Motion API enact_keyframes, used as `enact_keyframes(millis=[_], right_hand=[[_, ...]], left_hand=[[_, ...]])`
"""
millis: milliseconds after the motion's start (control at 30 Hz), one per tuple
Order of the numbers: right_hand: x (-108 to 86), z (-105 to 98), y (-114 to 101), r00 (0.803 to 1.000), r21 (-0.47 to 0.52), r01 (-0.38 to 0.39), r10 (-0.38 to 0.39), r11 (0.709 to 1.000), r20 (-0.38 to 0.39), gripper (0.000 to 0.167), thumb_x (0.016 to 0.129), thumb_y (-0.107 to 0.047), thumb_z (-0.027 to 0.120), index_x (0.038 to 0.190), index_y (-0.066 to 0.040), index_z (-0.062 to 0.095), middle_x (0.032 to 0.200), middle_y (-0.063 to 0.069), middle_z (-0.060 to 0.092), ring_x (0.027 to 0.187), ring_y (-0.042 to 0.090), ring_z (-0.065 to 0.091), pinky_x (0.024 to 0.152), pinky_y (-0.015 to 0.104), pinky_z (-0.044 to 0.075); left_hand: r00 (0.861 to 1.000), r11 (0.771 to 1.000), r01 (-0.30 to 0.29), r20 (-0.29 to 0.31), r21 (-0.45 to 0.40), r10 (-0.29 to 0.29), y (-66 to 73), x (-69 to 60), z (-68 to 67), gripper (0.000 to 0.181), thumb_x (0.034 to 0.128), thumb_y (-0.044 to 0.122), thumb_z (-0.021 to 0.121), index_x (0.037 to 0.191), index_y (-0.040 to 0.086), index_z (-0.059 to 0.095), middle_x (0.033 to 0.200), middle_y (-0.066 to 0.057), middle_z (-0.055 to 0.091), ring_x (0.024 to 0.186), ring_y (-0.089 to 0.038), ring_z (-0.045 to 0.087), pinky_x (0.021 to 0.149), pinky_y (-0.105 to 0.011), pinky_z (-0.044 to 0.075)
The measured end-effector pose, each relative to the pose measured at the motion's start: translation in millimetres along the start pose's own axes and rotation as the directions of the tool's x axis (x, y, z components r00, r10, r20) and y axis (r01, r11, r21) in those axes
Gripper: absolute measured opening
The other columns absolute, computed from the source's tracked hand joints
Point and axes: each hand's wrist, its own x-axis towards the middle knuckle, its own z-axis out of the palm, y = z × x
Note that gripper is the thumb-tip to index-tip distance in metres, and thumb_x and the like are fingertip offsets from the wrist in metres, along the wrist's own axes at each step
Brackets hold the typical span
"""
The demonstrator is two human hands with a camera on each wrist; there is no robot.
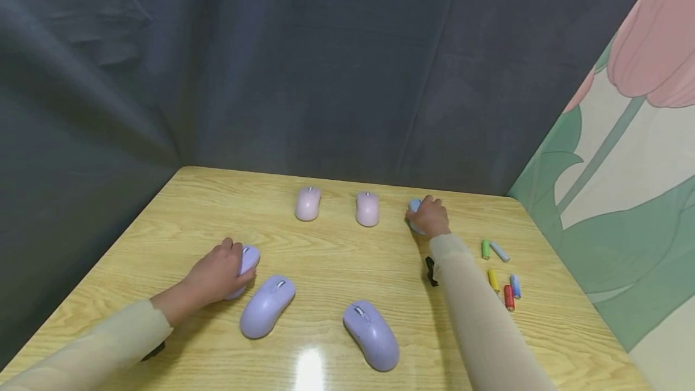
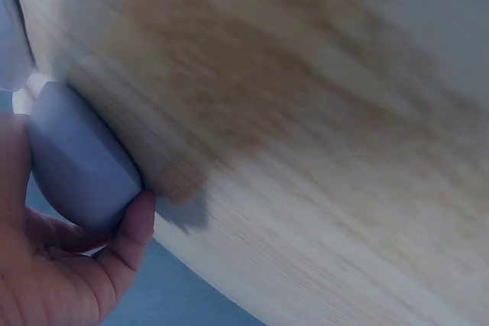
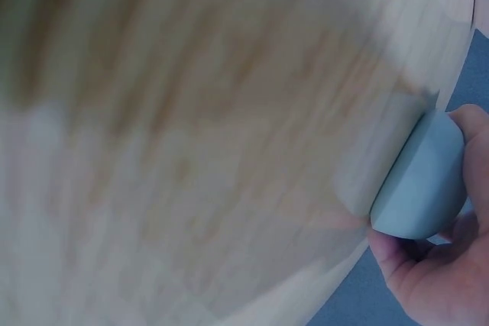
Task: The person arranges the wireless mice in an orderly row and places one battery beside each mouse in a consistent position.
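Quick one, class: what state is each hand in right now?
Left hand: closed, holding a rounded lilac computer mouse.
Right hand: closed, holding a rounded blue computer mouse.

On the right of the table [image 1: 326, 252] we see a green battery [image 1: 485, 249] beside a grey battery [image 1: 499, 251]; nearer us lie a yellow battery [image 1: 493, 280], a red battery [image 1: 509, 298] and a blue battery [image 1: 515, 286]. We face a dark curtain [image 1: 326, 65], with a wall [image 1: 641, 165] of pink flowers [image 1: 651, 41] on our right.
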Motion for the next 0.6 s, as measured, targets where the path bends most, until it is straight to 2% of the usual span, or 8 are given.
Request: enact_keyframes(millis=[233, 333, 600], right_hand=[[0.8, 0, -1, 1.000, -0.009, -0.005, 0.005, 1.000, -0.003, 0.070, 0.096, -0.035, 0.049, 0.135, 0.017, 0.025, 0.122, 0.037, 0.038, 0.105, 0.049, 0.049, 0.082, 0.053, 0.048], [0.7, 0, -1, 1.000, -0.013, -0.007, 0.007, 1.000, -0.005, 0.069, 0.096, -0.035, 0.048, 0.135, 0.017, 0.026, 0.122, 0.037, 0.038, 0.105, 0.049, 0.049, 0.082, 0.054, 0.048], [0.2, 1, -1, 1.000, -0.005, -0.009, 0.009, 1.000, -0.009, 0.068, 0.096, -0.035, 0.049, 0.134, 0.017, 0.028, 0.120, 0.036, 0.039, 0.104, 0.049, 0.050, 0.081, 0.054, 0.048]], left_hand=[[1.000, 1.000, 0.013, -0.020, -0.016, -0.013, 3.5, 7.1, -1.5, 0.052, 0.0840, 0.031, 0.070, 0.097, -0.017, 0.056, 0.079, -0.015, 0.047, 0.062, -0.022, 0.051, 0.058, -0.041, 0.051], [0.999, 0.999, 0.019, -0.031, -0.027, -0.019, 5.7, 14.4, -2.2, 0.051, 0.0841, 0.031, 0.070, 0.095, -0.017, 0.056, 0.077, -0.014, 0.047, 0.061, -0.022, 0.050, 0.057, -0.041, 0.051], [1.000, 0.997, 0.027, -0.011, -0.069, -0.028, 20.3, 40.1, -1.7, 0.053, 0.0849, 0.033, 0.065, 0.096, -0.018, 0.056, 0.080, -0.017, 0.047, 0.059, -0.023, 0.049, 0.055, -0.041, 0.050]])
